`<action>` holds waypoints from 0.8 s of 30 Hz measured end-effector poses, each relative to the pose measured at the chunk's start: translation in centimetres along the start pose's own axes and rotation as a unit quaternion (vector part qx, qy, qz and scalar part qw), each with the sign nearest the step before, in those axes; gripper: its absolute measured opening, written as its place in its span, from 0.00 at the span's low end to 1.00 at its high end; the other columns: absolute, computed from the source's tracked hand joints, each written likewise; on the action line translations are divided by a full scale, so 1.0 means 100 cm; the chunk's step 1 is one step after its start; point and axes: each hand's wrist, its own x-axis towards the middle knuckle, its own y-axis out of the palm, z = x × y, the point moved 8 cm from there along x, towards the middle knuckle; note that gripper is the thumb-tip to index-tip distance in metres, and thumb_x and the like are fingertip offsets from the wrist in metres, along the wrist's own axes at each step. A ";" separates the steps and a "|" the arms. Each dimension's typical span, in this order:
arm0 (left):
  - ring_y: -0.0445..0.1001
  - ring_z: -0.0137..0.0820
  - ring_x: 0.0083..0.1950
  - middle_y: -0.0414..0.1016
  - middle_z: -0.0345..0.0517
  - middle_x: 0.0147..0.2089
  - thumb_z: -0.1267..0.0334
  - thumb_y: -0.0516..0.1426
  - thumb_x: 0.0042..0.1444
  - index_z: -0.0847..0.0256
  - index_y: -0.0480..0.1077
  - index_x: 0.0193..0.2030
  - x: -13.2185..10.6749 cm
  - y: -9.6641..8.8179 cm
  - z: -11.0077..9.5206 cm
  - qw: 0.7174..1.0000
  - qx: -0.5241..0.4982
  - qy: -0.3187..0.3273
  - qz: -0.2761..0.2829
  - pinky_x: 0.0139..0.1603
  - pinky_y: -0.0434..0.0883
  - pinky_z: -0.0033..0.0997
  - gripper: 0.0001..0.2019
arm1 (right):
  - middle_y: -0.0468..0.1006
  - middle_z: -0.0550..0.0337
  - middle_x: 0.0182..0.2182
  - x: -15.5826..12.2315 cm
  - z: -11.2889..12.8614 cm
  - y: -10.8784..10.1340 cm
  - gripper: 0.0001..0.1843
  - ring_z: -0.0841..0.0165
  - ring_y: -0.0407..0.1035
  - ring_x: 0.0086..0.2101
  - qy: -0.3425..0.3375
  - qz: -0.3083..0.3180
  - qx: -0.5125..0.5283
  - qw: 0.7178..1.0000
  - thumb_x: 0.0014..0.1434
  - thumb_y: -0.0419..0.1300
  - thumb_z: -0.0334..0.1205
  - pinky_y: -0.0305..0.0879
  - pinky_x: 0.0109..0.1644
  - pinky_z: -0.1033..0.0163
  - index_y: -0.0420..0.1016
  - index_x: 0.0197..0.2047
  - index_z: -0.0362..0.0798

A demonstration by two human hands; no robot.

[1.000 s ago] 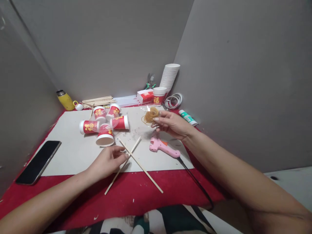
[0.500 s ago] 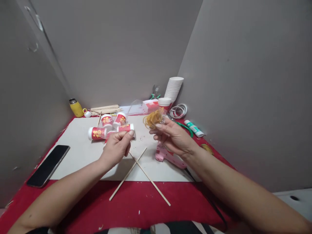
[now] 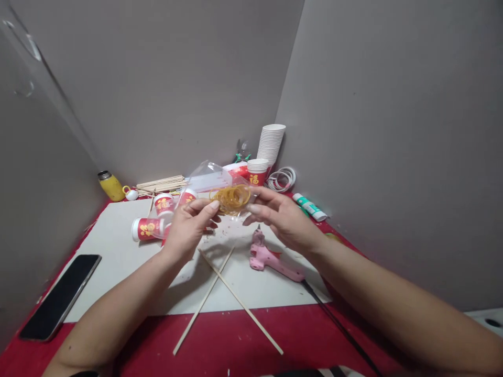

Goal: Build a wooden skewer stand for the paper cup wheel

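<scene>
A clear plastic bag of yellow rubber bands (image 3: pixel 231 199) is stretched between my two hands, above the white board. My left hand (image 3: pixel 193 222) pinches its left side between thumb and fingers. On the opposite side, my right hand (image 3: pixel 281 214) grips the bag's edge. Below them two thin wooden sticks (image 3: pixel 217 272) lie crossed, partly on the board and partly on the red cloth. A pink glue gun (image 3: pixel 271 259) rests under my right hand. Red and white paper cups (image 3: pixel 148 229) lie behind my left hand, which hides some of them.
A phone (image 3: pixel 61 296) lies at the left. A yellow bottle (image 3: pixel 110 186), a bundle of wooden sticks (image 3: pixel 161 183), stacked paper cups (image 3: pixel 271 144) and a coiled cable (image 3: pixel 281 179) line the back. A green and white roll (image 3: pixel 309 207) is at the right. Grey walls enclose the table.
My left hand has moved right and taken hold of the bag's left side. The bag is now spread between both hands, slightly further left. The view has shifted a little.
</scene>
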 end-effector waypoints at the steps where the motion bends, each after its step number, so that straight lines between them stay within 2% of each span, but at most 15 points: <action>1: 0.68 0.24 0.27 0.72 0.40 0.26 0.52 0.66 0.50 0.62 0.76 0.31 0.001 0.000 -0.001 1.000 0.002 -0.003 0.013 0.30 0.69 0.25 0.14 | 0.79 0.55 0.44 0.001 0.005 -0.007 0.18 0.66 0.73 0.43 -0.009 -0.020 -0.017 1.000 0.53 0.68 0.46 0.73 0.37 0.64 0.77 0.46 0.50; 4: 0.65 0.23 0.25 0.69 0.39 0.23 0.54 0.66 0.49 0.64 0.74 0.26 0.000 0.004 -0.005 0.997 0.036 -0.004 0.069 0.29 0.65 0.24 0.14 | 0.79 0.54 0.45 0.006 0.014 -0.017 0.19 0.66 0.73 0.42 -0.016 -0.051 -0.038 0.998 0.53 0.68 0.48 0.72 0.38 0.64 0.77 0.46 0.49; 7: 0.64 0.22 0.25 0.68 0.39 0.22 0.55 0.65 0.51 0.64 0.71 0.23 -0.004 0.014 -0.005 0.989 0.078 -0.004 0.129 0.29 0.61 0.24 0.15 | 0.79 0.56 0.43 0.011 0.014 -0.012 0.20 0.68 0.73 0.38 -0.006 -0.037 -0.043 0.998 0.52 0.69 0.47 0.70 0.37 0.65 0.78 0.47 0.48; 11: 0.63 0.22 0.26 0.66 0.38 0.23 0.55 0.65 0.52 0.64 0.67 0.23 -0.008 0.024 0.002 0.981 0.086 -0.014 0.174 0.29 0.59 0.24 0.17 | 0.76 0.63 0.28 0.011 0.006 -0.003 0.15 0.73 0.68 0.28 0.003 -0.020 -0.052 0.998 0.49 0.71 0.45 0.67 0.32 0.66 0.79 0.38 0.46; 14: 0.62 0.22 0.26 0.66 0.37 0.23 0.54 0.66 0.50 0.64 0.64 0.22 -0.008 0.024 0.006 0.984 0.070 -0.023 0.164 0.28 0.58 0.23 0.19 | 0.72 0.66 0.21 0.008 0.000 -0.002 0.15 0.75 0.64 0.23 0.008 -0.029 -0.044 0.999 0.47 0.72 0.47 0.65 0.30 0.66 0.77 0.30 0.45; 19: 0.62 0.20 0.24 0.65 0.36 0.22 0.50 0.65 0.51 0.64 0.65 0.22 -0.002 0.019 0.011 0.991 0.024 -0.023 0.130 0.28 0.63 0.22 0.21 | 0.73 0.65 0.21 0.006 -0.005 -0.006 0.15 0.76 0.64 0.22 0.011 -0.050 -0.033 0.998 0.49 0.71 0.49 0.64 0.28 0.66 0.77 0.29 0.44; 21: 0.64 0.21 0.25 0.67 0.37 0.25 0.50 0.64 0.53 0.64 0.68 0.25 0.000 0.017 0.013 0.992 -0.008 -0.025 0.122 0.29 0.65 0.21 0.19 | 0.73 0.64 0.21 0.007 -0.008 -0.010 0.15 0.76 0.64 0.22 0.014 -0.062 -0.027 0.998 0.50 0.70 0.48 0.64 0.27 0.67 0.78 0.30 0.44; 24: 0.67 0.22 0.29 0.72 0.41 0.31 0.50 0.63 0.54 0.63 0.75 0.34 0.001 0.016 0.017 0.991 -0.054 -0.036 0.121 0.28 0.65 0.19 0.15 | 0.75 0.63 0.23 0.007 -0.011 -0.012 0.15 0.76 0.65 0.22 0.014 -0.068 -0.028 0.997 0.51 0.69 0.49 0.64 0.26 0.68 0.79 0.31 0.44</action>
